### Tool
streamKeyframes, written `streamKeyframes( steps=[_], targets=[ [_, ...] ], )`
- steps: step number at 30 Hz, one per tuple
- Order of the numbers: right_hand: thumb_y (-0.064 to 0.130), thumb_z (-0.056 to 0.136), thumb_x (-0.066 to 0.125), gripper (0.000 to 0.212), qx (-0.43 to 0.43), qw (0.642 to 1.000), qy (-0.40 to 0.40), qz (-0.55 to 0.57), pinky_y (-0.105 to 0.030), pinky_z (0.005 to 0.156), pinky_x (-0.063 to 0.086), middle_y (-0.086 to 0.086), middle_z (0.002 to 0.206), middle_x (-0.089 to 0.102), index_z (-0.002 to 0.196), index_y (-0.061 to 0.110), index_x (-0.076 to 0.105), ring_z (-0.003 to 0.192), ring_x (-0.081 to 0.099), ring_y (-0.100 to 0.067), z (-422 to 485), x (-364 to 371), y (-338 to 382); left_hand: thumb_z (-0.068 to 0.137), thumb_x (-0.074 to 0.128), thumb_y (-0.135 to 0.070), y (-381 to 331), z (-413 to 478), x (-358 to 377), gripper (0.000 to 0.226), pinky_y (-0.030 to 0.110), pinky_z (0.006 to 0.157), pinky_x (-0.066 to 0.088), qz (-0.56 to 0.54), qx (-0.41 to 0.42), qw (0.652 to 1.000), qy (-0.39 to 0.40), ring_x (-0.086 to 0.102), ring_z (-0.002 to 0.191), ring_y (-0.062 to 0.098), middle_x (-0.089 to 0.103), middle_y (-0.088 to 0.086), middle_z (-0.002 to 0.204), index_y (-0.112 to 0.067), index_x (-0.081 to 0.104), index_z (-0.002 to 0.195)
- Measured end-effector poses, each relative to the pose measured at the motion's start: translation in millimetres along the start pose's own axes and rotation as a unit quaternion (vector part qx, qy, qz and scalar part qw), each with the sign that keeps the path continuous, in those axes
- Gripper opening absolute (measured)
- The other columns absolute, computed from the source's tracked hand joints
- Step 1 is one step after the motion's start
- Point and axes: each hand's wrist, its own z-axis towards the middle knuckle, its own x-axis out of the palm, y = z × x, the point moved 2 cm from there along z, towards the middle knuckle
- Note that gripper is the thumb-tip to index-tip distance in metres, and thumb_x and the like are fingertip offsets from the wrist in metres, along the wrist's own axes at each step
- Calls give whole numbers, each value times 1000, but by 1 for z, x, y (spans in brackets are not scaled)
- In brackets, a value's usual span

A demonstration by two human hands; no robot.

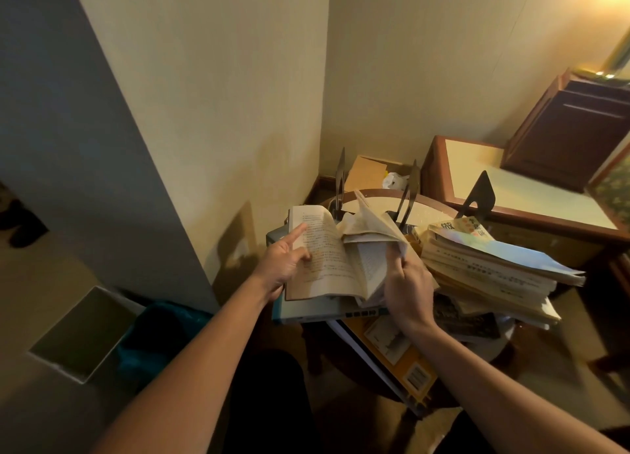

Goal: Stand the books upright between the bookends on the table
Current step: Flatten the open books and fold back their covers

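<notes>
An open paperback with printed pages lies spread above the round table. My left hand holds its left half, thumb on the page and index finger stretched out. My right hand pinches a fan of pages on its right half. Under the paperback lies a flat blue-edged book. A slanting stack of several books rests to the right. Three dark metal bookends stand at the back: one on the left, one in the middle, one on the right.
An orange book hangs over the table's front edge. A wooden side table and a dark cabinet stand to the right. A cardboard box sits in the corner behind. A teal bin and a white bin stand at the left on the floor.
</notes>
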Motion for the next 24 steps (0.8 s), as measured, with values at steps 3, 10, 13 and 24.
streamKeyframes(
  steps=[3, 10, 13, 24],
  targets=[
    [54, 105, 30, 47, -59, 997, 23, -47, -22, 60, 50, 6, 77, 62, 123, 24, 60, 66, 61, -7, -3, 2, 6, 98, 54, -7, -3, -5, 2, 64, 35, 90, 56, 14, 8, 1000, -4, 56, 117, 16, 42, -5, 147, -40, 39, 150],
    [55, 104, 27, 64, 12, 999, -21, 26, -49, 77, 48, -10, 81, 62, 83, 8, 65, 83, 59, -33, -2, -4, 9, 95, 54, 1, -11, -4, 4, 70, 42, 91, 59, -32, -18, 999, 37, 63, 117, 25, 52, 3, 140, -35, 36, 152],
    [66, 100, 23, 75, 51, 997, -54, 30, -53, 83, 53, -9, 82, 65, 92, 8, 69, 83, 63, -32, 6, -4, -1, 95, 54, 1, -12, -4, 6, 71, 47, 89, 59, -42, -23, 998, 42, 67, 114, 30, 56, 5, 137, -37, 35, 152],
    [36, 102, 52, 31, -52, 997, -20, -62, -49, 61, 57, -2, 77, 69, 103, 15, 74, 67, 66, -25, 22, -23, 9, 95, 56, 1, -13, -9, 2, 72, 46, 90, 59, -24, -4, 999, 43, 65, 117, 27, 53, 3, 142, -37, 36, 153]
  ],
)
